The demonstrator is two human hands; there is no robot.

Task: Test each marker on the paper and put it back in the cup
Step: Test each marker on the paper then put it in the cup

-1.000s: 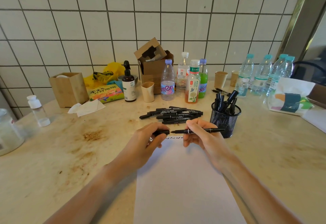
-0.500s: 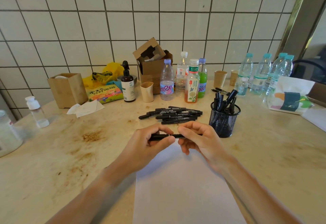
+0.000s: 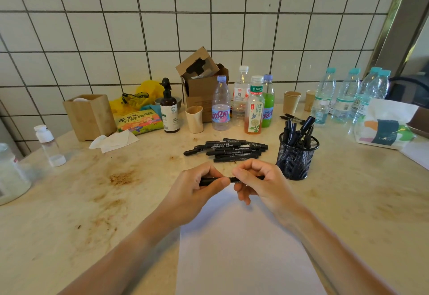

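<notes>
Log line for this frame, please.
both hands grip one marker | above paper | cup right

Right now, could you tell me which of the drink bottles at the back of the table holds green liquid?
The purple-capped plastic bottle at the right end of the middle cluster, behind the amber tea bottle. The other bottles there look clear or amber.
</notes>
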